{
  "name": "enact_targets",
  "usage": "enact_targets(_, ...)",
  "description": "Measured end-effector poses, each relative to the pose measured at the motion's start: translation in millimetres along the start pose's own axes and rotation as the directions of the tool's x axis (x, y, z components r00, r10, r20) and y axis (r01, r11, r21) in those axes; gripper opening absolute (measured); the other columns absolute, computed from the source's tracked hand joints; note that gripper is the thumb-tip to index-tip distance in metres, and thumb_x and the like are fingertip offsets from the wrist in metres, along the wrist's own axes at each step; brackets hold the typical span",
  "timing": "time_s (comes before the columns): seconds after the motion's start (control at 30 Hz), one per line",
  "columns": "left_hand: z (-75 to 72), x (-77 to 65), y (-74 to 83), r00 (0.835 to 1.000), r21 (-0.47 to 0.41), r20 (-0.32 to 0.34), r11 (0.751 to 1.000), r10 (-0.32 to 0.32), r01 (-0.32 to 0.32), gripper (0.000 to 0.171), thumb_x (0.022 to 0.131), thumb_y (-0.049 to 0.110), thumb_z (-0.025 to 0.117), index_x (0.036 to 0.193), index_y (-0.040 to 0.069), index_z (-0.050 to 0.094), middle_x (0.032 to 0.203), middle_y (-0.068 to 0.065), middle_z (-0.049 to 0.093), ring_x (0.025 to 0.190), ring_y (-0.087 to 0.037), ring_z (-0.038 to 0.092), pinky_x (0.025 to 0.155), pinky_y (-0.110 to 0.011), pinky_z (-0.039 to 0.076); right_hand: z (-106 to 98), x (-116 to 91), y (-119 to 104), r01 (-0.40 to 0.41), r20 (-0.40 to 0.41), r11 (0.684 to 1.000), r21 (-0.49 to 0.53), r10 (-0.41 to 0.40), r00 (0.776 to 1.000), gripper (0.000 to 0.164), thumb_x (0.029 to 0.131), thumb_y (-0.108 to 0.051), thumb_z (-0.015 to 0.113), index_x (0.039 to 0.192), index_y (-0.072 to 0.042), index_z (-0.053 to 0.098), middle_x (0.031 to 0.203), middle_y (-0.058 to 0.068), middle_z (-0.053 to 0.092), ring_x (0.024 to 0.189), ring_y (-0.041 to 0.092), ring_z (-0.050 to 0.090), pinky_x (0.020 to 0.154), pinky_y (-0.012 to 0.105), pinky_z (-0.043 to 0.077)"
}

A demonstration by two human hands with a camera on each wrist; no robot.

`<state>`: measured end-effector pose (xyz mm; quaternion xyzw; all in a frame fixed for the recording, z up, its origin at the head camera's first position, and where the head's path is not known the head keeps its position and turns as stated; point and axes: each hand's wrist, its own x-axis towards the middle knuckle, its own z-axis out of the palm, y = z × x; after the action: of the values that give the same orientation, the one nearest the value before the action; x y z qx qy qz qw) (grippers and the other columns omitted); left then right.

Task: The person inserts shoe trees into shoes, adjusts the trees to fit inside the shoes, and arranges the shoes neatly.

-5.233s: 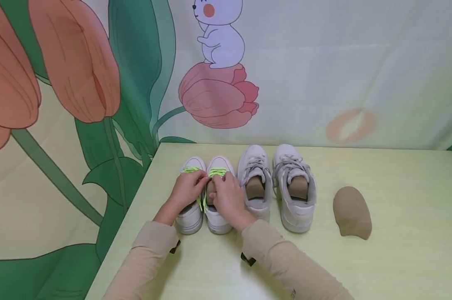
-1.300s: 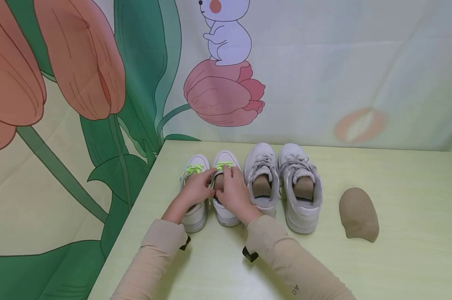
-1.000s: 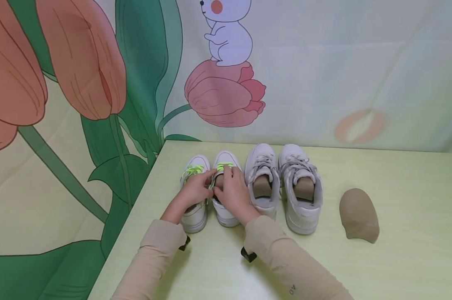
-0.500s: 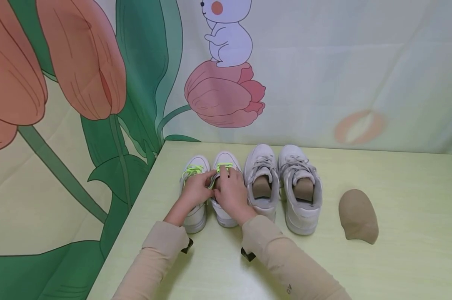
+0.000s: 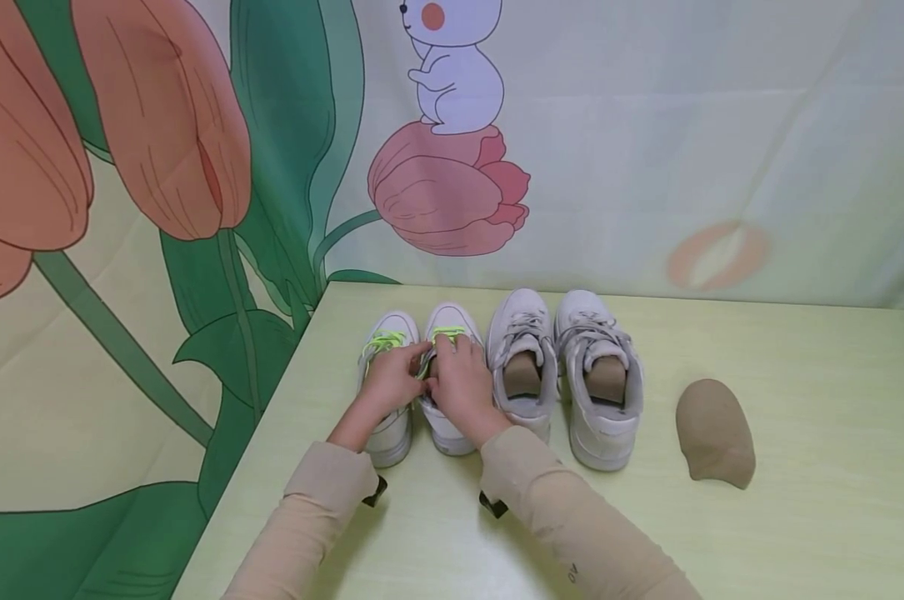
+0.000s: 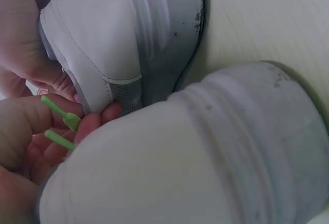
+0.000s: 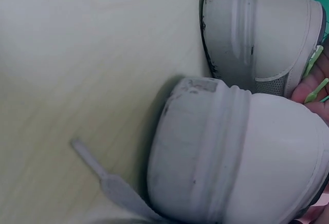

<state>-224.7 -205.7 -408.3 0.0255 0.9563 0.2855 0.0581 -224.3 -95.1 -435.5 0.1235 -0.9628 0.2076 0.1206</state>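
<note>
In the head view my left hand [image 5: 393, 377] grips the left collar of the second white sneaker [image 5: 448, 437], reaching from between the two green-laced shoes. My right hand [image 5: 462, 379] holds that same sneaker at its tongue and opening, fingers bent over it. A sliver of brown insert shows between the hands; the rest is hidden. In the left wrist view, fingertips [image 6: 110, 112] press the mesh side of the sneaker, and green lace ends [image 6: 69, 118] hang past the fingers. The other green-laced sneaker [image 5: 392, 442] stands just left, partly covered by my left wrist.
To the right stand two larger white sneakers [image 5: 601, 442] with grey laces and brown inserts [image 5: 605, 377] in their openings. A loose brown insert [image 5: 716, 433] lies farther right on the pale table [image 5: 834, 417]. In the right wrist view a grey-white lace end [image 7: 118, 188] trails on the table.
Since the oldest frame, less of the brown insert shows in the second sneaker. Over the last second my right hand shifts slightly left and over the opening; the left hand barely moves.
</note>
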Motion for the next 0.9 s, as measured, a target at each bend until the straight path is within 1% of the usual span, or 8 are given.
enact_targets(0.17, 1.4, -2.5, -2.4, 0.998, 0.01, -0.047, 0.999, 0.036, -0.035, 0.056, 0.072, 0.003, 0.065, 0.126, 0.01, 0.05, 0.064, -0.003, 0.053, 0.061, -0.014, 0.045, 0.054, -0.022, 0.034, -0.2, 1.3, 2.9, 0.002, 0.02, 0.999, 0.037, -0.003, 1.0, 0.045, 0.071, -0.025, 0.071, 0.108, -0.013, 0.05, 0.109, 0.011, 0.051, 0.1, 0.03, 0.049, 0.072, 0.042, 0.048)
enact_targets(0.37, 3.8, -2.8, -5.0, 0.998, 0.007, -0.07, 1.0, 0.006, -0.005, 0.052, 0.073, 0.01, 0.065, 0.123, 0.006, 0.05, 0.067, -0.002, 0.055, 0.059, -0.013, 0.048, 0.053, -0.022, 0.036, -6.6, 2.9, 7.5, -0.008, 0.063, 0.989, 0.145, -0.001, 0.998, 0.046, 0.073, -0.021, 0.07, 0.112, -0.009, 0.051, 0.112, 0.012, 0.051, 0.104, 0.03, 0.05, 0.082, 0.041, 0.045)
enact_targets(0.43, 3.8, -2.7, -5.2, 0.997, 0.025, -0.078, 1.0, 0.003, -0.001, 0.048, 0.073, 0.011, 0.065, 0.119, 0.005, 0.052, 0.068, -0.003, 0.056, 0.061, -0.014, 0.049, 0.055, -0.023, 0.037, -12.3, 3.3, 8.3, -0.041, 0.082, 0.972, 0.232, 0.022, 0.996, 0.045, 0.075, -0.017, 0.067, 0.115, -0.007, 0.05, 0.115, 0.014, 0.051, 0.106, 0.03, 0.05, 0.085, 0.04, 0.043)
enact_targets(0.57, 3.0, -2.4, -4.2, 0.997, 0.057, -0.076, 0.998, 0.005, -0.001, 0.039, 0.072, 0.011, 0.063, 0.11, 0.003, 0.057, 0.069, -0.003, 0.059, 0.063, -0.015, 0.052, 0.057, -0.025, 0.039, -29.1, 5.7, 11.0, -0.114, 0.092, 0.903, 0.414, 0.082, 0.992, 0.038, 0.08, -0.007, 0.057, 0.117, -0.004, 0.05, 0.114, 0.018, 0.053, 0.106, 0.03, 0.051, 0.087, 0.04, 0.042)
enact_targets(0.63, 1.8, -1.9, -3.4, 0.998, 0.062, -0.068, 0.998, 0.006, -0.002, 0.037, 0.072, 0.011, 0.063, 0.107, 0.002, 0.058, 0.07, -0.004, 0.059, 0.064, -0.016, 0.053, 0.058, -0.025, 0.04, -39.2, 8.0, 12.5, -0.152, 0.107, 0.873, 0.463, 0.115, 0.988, 0.034, 0.081, -0.006, 0.055, 0.115, -0.004, 0.051, 0.112, 0.018, 0.055, 0.102, 0.029, 0.053, 0.084, 0.04, 0.043)
enact_targets(0.67, 1.2, -1.6, -3.3, 0.998, 0.062, -0.061, 0.998, 0.006, -0.003, 0.036, 0.072, 0.011, 0.063, 0.106, 0.002, 0.058, 0.07, -0.004, 0.06, 0.064, -0.016, 0.053, 0.057, -0.025, 0.041, -43.8, 9.2, 13.3, -0.161, 0.111, 0.871, 0.465, 0.123, 0.986, 0.032, 0.081, -0.006, 0.055, 0.113, -0.005, 0.053, 0.109, 0.018, 0.056, 0.099, 0.029, 0.055, 0.082, 0.04, 0.044)
enact_targets(0.77, 0.4, -0.5, -3.0, 0.999, 0.059, -0.042, 0.998, -0.004, 0.006, 0.034, 0.073, 0.011, 0.063, 0.105, 0.003, 0.058, 0.07, -0.004, 0.061, 0.063, -0.015, 0.054, 0.056, -0.024, 0.041, -54.6, 11.0, 15.6, -0.189, 0.169, 0.888, 0.419, 0.128, 0.977, 0.027, 0.082, -0.01, 0.055, 0.109, -0.006, 0.055, 0.1, 0.015, 0.06, 0.089, 0.026, 0.057, 0.076, 0.037, 0.045)
enact_targets(0.9, 1.3, 0.1, -3.6, 0.999, 0.055, -0.018, 0.998, -0.03, 0.03, 0.035, 0.074, 0.01, 0.062, 0.108, 0.004, 0.056, 0.067, -0.003, 0.061, 0.059, -0.013, 0.054, 0.055, -0.023, 0.04, -57.8, 7.0, 16.9, -0.125, 0.26, 0.953, 0.276, 0.051, 0.964, 0.024, 0.084, -0.018, 0.055, 0.105, -0.005, 0.058, 0.09, 0.01, 0.062, 0.08, 0.023, 0.058, 0.069, 0.034, 0.046)
